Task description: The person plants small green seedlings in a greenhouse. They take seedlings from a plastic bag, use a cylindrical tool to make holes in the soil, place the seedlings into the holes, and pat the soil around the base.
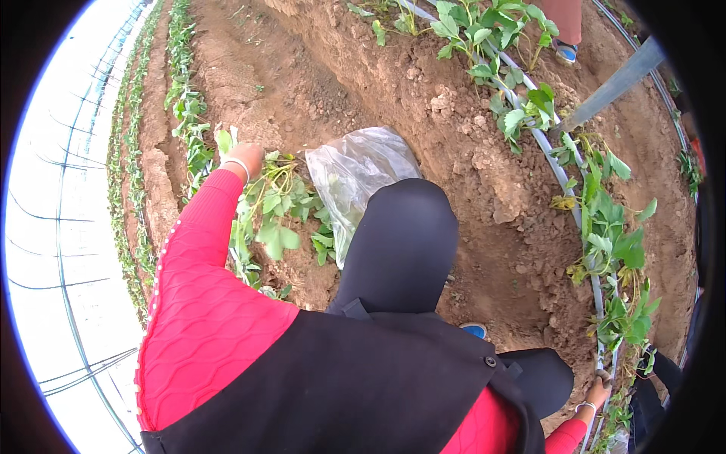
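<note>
My left hand, in a pink sleeve with a white bracelet, is closed at the upper left on strawberry leaves, which stick out past the fist. Leafy strawberry plants with long stems lie just below and to the right of it. A clear plastic bag rests on the soil beside them, close to my dark-clad knee, with something green partly visible inside. Far off at the lower right, my right hand reaches to the grey drip tape by a row of strawberry plants; its fingers are too small and partly hidden to read.
A metal post slants over the right-hand plant row. Another person's leg and blue shoe are at the top right. A person in dark clothing is at the lower right. Plant rows and a plastic greenhouse wall line the left.
</note>
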Demonstrator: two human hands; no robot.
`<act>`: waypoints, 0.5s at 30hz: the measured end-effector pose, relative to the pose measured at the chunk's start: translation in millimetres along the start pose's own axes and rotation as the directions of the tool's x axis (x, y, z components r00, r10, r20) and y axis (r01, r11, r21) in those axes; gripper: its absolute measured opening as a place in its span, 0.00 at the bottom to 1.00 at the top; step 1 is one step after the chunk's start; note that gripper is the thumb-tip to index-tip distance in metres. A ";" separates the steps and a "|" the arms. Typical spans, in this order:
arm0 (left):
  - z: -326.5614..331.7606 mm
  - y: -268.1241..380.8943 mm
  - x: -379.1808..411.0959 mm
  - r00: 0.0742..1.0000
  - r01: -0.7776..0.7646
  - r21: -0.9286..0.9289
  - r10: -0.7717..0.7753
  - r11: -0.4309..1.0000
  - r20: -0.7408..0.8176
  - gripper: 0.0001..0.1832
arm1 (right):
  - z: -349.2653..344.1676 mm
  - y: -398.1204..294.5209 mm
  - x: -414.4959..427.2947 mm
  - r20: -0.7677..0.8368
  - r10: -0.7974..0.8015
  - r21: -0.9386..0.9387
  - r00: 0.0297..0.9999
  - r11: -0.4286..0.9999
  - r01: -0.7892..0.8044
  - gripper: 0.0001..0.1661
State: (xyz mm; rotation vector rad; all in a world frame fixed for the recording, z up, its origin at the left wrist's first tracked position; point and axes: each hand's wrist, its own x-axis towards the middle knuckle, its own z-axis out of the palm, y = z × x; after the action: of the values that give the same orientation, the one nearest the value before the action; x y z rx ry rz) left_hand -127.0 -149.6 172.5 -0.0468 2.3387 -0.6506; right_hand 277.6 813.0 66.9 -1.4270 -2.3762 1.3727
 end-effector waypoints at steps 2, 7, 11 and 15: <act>-11.7 -18.0 -19.9 0.998 0.063 0.100 -0.060 0.993 -0.033 0.13 | 13.4 4.6 -1.0 0.025 0.049 -0.027 0.998 0.998 -0.048 0.09; -45.7 -5.7 -32.7 0.974 0.035 -0.001 -0.035 0.999 -0.223 0.10 | -55.2 26.2 31.3 -0.108 -0.287 -0.100 0.952 0.956 0.277 0.09; -111.1 -23.2 -86.4 0.943 0.017 0.052 0.001 0.999 -0.334 0.09 | 5.3 32.4 7.0 0.112 -0.154 -0.033 0.982 0.987 0.159 0.11; -142.1 -7.1 -81.6 0.869 -0.059 0.018 0.060 0.998 -0.491 0.10 | -20.4 20.1 13.3 0.030 -0.114 -0.201 0.993 0.973 0.117 0.10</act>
State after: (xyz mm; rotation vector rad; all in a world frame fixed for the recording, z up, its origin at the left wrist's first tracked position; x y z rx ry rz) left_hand -157.2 -76.2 316.0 0.2182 2.8154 -0.6965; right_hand 292.9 839.8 60.2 -1.2973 -2.6296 1.1501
